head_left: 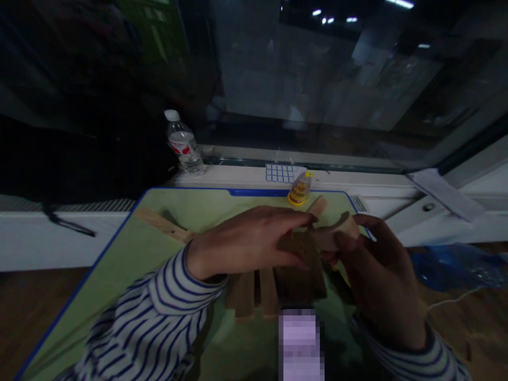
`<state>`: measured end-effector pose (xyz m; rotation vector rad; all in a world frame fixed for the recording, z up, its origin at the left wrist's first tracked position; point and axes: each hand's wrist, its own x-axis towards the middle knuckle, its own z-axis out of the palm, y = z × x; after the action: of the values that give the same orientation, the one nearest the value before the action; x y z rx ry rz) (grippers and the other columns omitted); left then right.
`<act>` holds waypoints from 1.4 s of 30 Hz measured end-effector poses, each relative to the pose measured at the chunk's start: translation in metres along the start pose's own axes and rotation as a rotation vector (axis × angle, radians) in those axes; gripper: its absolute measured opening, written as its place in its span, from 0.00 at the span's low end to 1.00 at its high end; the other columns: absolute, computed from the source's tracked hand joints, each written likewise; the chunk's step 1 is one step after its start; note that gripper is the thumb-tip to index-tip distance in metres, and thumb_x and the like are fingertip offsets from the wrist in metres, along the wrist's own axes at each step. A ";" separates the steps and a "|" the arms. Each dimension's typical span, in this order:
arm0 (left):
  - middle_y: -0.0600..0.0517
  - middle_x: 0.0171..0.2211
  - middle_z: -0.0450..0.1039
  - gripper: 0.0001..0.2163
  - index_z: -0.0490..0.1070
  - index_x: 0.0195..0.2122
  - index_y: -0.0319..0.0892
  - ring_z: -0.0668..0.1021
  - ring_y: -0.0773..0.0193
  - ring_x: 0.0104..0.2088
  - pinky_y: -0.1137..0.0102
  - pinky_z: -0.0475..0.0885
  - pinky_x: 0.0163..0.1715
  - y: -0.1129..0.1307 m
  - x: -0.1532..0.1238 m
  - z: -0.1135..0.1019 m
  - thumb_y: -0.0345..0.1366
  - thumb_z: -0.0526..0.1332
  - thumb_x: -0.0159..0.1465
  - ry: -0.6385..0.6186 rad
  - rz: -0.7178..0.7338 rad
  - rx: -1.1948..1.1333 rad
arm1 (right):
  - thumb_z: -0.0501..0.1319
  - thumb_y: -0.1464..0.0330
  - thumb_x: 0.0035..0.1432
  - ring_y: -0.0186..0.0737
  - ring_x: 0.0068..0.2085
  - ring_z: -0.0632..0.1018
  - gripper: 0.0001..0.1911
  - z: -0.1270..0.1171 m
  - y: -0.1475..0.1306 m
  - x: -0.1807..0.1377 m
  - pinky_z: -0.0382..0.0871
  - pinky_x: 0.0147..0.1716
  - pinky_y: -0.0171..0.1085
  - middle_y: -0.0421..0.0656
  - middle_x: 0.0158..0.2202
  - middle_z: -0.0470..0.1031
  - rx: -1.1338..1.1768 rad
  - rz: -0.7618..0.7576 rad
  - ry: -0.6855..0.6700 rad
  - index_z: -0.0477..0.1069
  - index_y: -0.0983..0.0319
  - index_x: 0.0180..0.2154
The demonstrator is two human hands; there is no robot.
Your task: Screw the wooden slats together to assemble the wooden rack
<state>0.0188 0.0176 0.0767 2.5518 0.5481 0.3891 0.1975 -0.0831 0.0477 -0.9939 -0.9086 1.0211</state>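
My right hand (384, 280) grips a small pale wooden block (331, 235) with a curved notch, held above the table between thumb and fingers. My left hand (250, 238) reaches in from the left with thumb and fingers apart. Its fingertips come close to the block's left end; whether they touch it, I cannot tell. Beneath the hands lie dark wooden boards (297, 280) and two lighter wooden strips (243, 299), side by side. A long wooden strip (161, 225) sits left of my left hand. Another wooden piece (319, 204) shows behind the block.
The pale green table (119, 270) has a blue edge. At its back edge stands a clear container with a yellow base (300, 189). A water bottle (184, 145) and a blue-grid sheet (280, 173) are by the window. Blue plastic (456, 267) lies right; a pixelated patch covers the front.
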 end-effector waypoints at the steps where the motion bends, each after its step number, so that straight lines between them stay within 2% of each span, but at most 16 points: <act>1: 0.50 0.52 0.72 0.22 0.66 0.54 0.45 0.74 0.60 0.51 0.69 0.67 0.48 0.002 0.001 0.002 0.43 0.64 0.60 0.025 -0.007 0.007 | 0.66 0.72 0.53 0.30 0.29 0.80 0.13 0.006 -0.002 0.002 0.75 0.29 0.27 0.36 0.31 0.81 0.013 -0.022 -0.018 0.67 0.57 0.40; 4: 0.49 0.43 0.76 0.14 0.70 0.47 0.41 0.77 0.60 0.43 0.69 0.68 0.41 0.003 0.001 0.003 0.41 0.61 0.63 0.147 -0.055 0.053 | 0.65 0.71 0.55 0.29 0.29 0.80 0.11 0.022 -0.007 0.006 0.74 0.28 0.27 0.34 0.30 0.80 0.000 -0.102 -0.069 0.66 0.57 0.40; 7: 0.50 0.39 0.77 0.10 0.71 0.43 0.40 0.78 0.61 0.39 0.69 0.69 0.38 -0.005 -0.002 0.001 0.39 0.60 0.64 0.214 -0.069 -0.015 | 0.63 0.69 0.57 0.31 0.31 0.79 0.10 0.024 -0.010 0.011 0.75 0.31 0.30 0.36 0.31 0.80 -0.187 -0.207 -0.125 0.67 0.56 0.42; 9: 0.50 0.38 0.77 0.11 0.72 0.42 0.40 0.77 0.62 0.38 0.69 0.70 0.39 -0.017 -0.005 -0.001 0.41 0.59 0.64 0.234 -0.098 -0.153 | 0.62 0.67 0.58 0.35 0.37 0.79 0.10 0.013 -0.010 0.015 0.76 0.36 0.36 0.41 0.39 0.79 -0.458 -0.313 -0.117 0.68 0.57 0.43; 12: 0.48 0.43 0.76 0.14 0.70 0.48 0.39 0.77 0.61 0.42 0.67 0.71 0.42 -0.039 -0.010 -0.004 0.39 0.59 0.63 0.209 -0.069 -0.474 | 0.62 0.66 0.58 0.43 0.48 0.76 0.17 -0.011 -0.005 0.021 0.73 0.47 0.48 0.47 0.47 0.75 -0.979 -0.559 0.004 0.68 0.58 0.50; 14: 0.47 0.43 0.76 0.14 0.69 0.49 0.38 0.77 0.62 0.41 0.67 0.72 0.41 -0.050 -0.012 -0.004 0.37 0.59 0.64 0.166 -0.056 -0.644 | 0.61 0.65 0.58 0.47 0.53 0.72 0.19 -0.024 0.003 0.021 0.68 0.53 0.52 0.50 0.52 0.72 -1.152 -0.677 -0.023 0.67 0.59 0.52; 17: 0.47 0.41 0.76 0.13 0.71 0.46 0.37 0.77 0.60 0.41 0.66 0.73 0.41 -0.057 -0.010 -0.002 0.36 0.61 0.61 0.204 -0.062 -0.754 | 0.57 0.67 0.62 0.40 0.51 0.75 0.22 -0.028 0.014 0.011 0.73 0.49 0.42 0.47 0.52 0.73 -1.188 -0.578 -0.267 0.62 0.58 0.57; 19: 0.47 0.41 0.76 0.12 0.71 0.44 0.37 0.77 0.59 0.41 0.64 0.73 0.43 -0.057 -0.007 0.001 0.37 0.62 0.60 0.269 -0.079 -0.785 | 0.55 0.69 0.63 0.39 0.51 0.75 0.21 -0.023 0.021 0.001 0.73 0.49 0.40 0.46 0.53 0.72 -1.205 -0.589 -0.336 0.62 0.56 0.57; 26: 0.50 0.38 0.75 0.21 0.63 0.55 0.41 0.78 0.64 0.35 0.68 0.74 0.38 -0.043 0.004 0.009 0.36 0.63 0.61 0.422 -0.086 -0.891 | 0.58 0.69 0.60 0.47 0.39 0.77 0.26 -0.004 0.037 -0.022 0.77 0.35 0.46 0.54 0.42 0.75 -1.440 -0.903 -0.182 0.60 0.66 0.60; 31: 0.52 0.34 0.75 0.23 0.58 0.58 0.41 0.77 0.67 0.31 0.71 0.74 0.34 -0.037 0.006 0.013 0.37 0.61 0.62 0.470 -0.099 -0.841 | 0.59 0.65 0.60 0.50 0.40 0.77 0.28 0.000 0.044 -0.026 0.76 0.35 0.48 0.56 0.41 0.75 -1.493 -0.894 -0.242 0.59 0.70 0.59; 34: 0.51 0.31 0.76 0.24 0.56 0.60 0.40 0.77 0.65 0.30 0.71 0.73 0.32 -0.037 0.008 0.016 0.38 0.58 0.65 0.410 -0.159 -0.717 | 0.59 0.66 0.60 0.48 0.40 0.77 0.27 -0.004 0.046 -0.030 0.76 0.35 0.47 0.55 0.41 0.76 -1.450 -0.868 -0.282 0.60 0.70 0.58; 36: 0.49 0.33 0.76 0.21 0.60 0.58 0.39 0.77 0.63 0.32 0.70 0.72 0.32 -0.040 0.010 0.018 0.40 0.56 0.65 0.367 -0.194 -0.535 | 0.59 0.67 0.60 0.46 0.39 0.78 0.25 -0.009 0.048 -0.035 0.77 0.35 0.46 0.54 0.41 0.76 -1.416 -0.834 -0.288 0.61 0.68 0.58; 38: 0.47 0.38 0.77 0.18 0.65 0.55 0.40 0.77 0.61 0.36 0.69 0.71 0.36 -0.043 0.012 0.021 0.41 0.56 0.65 0.376 -0.195 -0.341 | 0.59 0.68 0.60 0.45 0.39 0.78 0.24 -0.015 0.050 -0.039 0.77 0.35 0.45 0.54 0.43 0.76 -1.388 -0.788 -0.277 0.62 0.67 0.57; 42: 0.48 0.40 0.76 0.12 0.72 0.46 0.41 0.77 0.61 0.38 0.70 0.68 0.37 -0.048 0.016 0.024 0.36 0.53 0.66 0.302 -0.156 -0.112 | 0.58 0.70 0.60 0.46 0.42 0.79 0.21 -0.021 0.054 -0.048 0.78 0.36 0.45 0.55 0.43 0.77 -1.358 -0.776 -0.255 0.65 0.67 0.54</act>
<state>0.0275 0.0533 0.0339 2.3367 0.8056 0.7337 0.1915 -0.1223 -0.0161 -1.3786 -2.0812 -0.2883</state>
